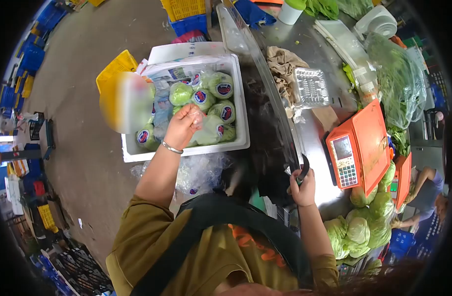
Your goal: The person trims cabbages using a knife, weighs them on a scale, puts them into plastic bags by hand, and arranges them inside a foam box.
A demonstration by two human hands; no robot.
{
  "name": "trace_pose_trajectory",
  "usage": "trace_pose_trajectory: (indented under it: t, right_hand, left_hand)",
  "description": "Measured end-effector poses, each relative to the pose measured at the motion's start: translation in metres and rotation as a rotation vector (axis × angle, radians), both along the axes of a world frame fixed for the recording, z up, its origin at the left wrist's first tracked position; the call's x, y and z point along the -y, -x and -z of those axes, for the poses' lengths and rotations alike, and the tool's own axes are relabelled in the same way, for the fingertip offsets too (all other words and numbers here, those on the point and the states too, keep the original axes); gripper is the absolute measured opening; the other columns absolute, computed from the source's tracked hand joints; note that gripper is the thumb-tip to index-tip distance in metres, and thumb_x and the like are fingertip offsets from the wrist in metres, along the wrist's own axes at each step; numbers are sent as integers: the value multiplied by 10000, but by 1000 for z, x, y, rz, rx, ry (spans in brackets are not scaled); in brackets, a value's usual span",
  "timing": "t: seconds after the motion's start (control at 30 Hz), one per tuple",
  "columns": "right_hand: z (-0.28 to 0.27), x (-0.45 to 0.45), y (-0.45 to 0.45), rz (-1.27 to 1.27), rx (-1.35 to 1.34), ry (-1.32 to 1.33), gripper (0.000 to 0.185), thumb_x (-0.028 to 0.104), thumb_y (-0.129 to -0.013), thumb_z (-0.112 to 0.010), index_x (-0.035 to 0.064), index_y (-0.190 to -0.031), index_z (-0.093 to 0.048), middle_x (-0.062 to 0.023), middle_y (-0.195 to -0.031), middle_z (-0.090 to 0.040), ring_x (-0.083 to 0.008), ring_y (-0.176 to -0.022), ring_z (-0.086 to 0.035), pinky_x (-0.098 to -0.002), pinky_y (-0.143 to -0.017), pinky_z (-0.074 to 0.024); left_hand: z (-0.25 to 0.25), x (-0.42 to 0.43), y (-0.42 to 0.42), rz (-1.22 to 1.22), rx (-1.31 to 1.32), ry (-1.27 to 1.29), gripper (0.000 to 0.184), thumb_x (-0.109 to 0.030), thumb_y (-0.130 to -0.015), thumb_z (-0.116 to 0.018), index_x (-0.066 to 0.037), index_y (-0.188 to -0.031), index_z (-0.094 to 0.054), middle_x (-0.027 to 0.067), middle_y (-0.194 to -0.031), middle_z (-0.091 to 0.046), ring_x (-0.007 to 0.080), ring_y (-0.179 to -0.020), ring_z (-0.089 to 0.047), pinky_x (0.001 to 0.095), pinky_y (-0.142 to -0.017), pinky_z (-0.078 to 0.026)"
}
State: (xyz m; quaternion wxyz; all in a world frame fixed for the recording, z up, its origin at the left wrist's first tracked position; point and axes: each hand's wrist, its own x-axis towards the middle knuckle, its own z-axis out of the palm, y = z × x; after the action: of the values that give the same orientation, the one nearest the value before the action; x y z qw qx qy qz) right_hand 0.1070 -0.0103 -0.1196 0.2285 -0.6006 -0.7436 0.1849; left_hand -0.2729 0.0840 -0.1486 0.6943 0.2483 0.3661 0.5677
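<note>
Above a white foam box [244, 129] my left hand [184, 124], with a bracelet at the wrist, pinches a piece of thin clear plastic [198, 118]. Round green vegetables [203, 97], several with blue-and-red labels, lie in the box. My right hand [303, 186] is closed around a dark curved tool [304, 166] at the edge of the metal table [320, 165]; its exact kind is unclear. Crumpled clear plastic [186, 175] lies just below the box, near my body.
An orange scale [361, 148], a clear plastic tray [311, 88] and a beige cloth [282, 64] are on the table. Leafy cabbages [356, 232] lie at lower right, with another person [425, 190] beyond. Yellow crates [118, 66] stand behind the box; a blurry patch covers its left side.
</note>
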Motion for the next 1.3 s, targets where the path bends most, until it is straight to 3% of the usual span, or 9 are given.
trace_pose_trajectory:
  t: [0.23, 0.37, 0.53, 0.63, 0.73, 0.87, 1.03, 1.2, 1.3]
  right_hand:
    - [4, 6, 1, -25, -247, -301, 112, -15, -771, -552, 5, -868, -605, -167, -1032, -575, -289, -961, -560, -371, -833, -440]
    - [0, -4, 53, 282, -1089, 691, 403, 341, -881, -556, 104, -1203, -505, -64, -970, -584, -155, -795, -589, -270, -574, -507]
    - [27, 16, 46, -282, -1450, 1445, 642, 639, -825, -436, 124, -1204, -493, -50, -927, -615, -153, -731, -616, -284, -512, -509]
    - [24, 35, 65, -493, -1417, 1574, 634, 612, -836, -439, 115, -1227, -479, -63, -993, -604, -165, -790, -614, -304, -576, -514]
    - [23, 39, 75, -620, -1276, 1602, 627, 586, -847, -443, 105, -1250, -466, -77, -1059, -592, -178, -848, -612, -325, -641, -520]
    - [25, 44, 72, -657, -1173, 1610, 620, 550, -862, -448, 93, -1280, -447, -96, -1148, -577, -194, -927, -609, -352, -728, -526]
    - [15, 51, 82, -453, -1550, 1813, 539, 449, -903, -432, 80, -1296, -438, -105, -1260, -517, -233, -1121, -529, -413, -961, -424]
    - [5, 34, 91, -325, -1711, 1382, 565, 473, -876, -431, 100, -1300, -432, -101, -1271, -507, -247, -1138, -512, -424, -961, -418]
    - [-18, 22, 98, -316, -1881, 1225, 587, 466, -862, -421, 87, -1311, -412, -115, -1294, -483, -290, -1170, -475, -436, -970, -401]
  left_hand:
    - [-167, 68, -50, 167, -49, -364, 150, -204, -931, -491, -56, -916, -507, -18, -701, -443, 70, -603, -366, 224, -598, -354]
    - [-286, 118, -121, 119, -91, -571, 224, -252, -892, -551, -38, -868, -493, 18, -698, -474, 77, -571, -417, 259, -558, -374]
    - [-341, 147, -152, 297, -735, -1065, 333, -197, -856, -571, 0, -1116, -506, 76, -860, -548, 113, -667, -476, 247, -601, -399]
    - [-324, 147, -134, 173, -1092, -1239, 524, -258, -857, -555, -34, -1304, -398, 96, -1086, -481, 135, -827, -472, 261, -681, -407]
    - [-273, 169, -105, -108, -771, -591, 582, -111, -857, -567, -74, -1370, -295, 127, -1296, -414, 205, -1115, -462, 339, -897, -414]
    - [-141, 232, -71, 391, -1249, -489, 645, -177, -842, -600, -27, -1371, -265, 194, -1426, -241, 317, -1337, -220, 415, -1065, -243]
    - [-126, 244, -117, 228, -1433, -448, 836, -269, -703, -743, -82, -1379, -288, 232, -1446, -166, 392, -1337, -179, 420, -1091, -185]
    - [-179, 240, -145, -48, -2069, -645, 619, -188, -694, -669, -105, -1271, -460, 230, -1375, -318, 433, -1266, -299, 450, -999, -326]
    - [-130, 239, -130, 489, -1473, -388, 483, -181, -784, -607, -108, -1246, -488, 203, -1295, -445, 374, -1201, -418, 440, -976, -352]
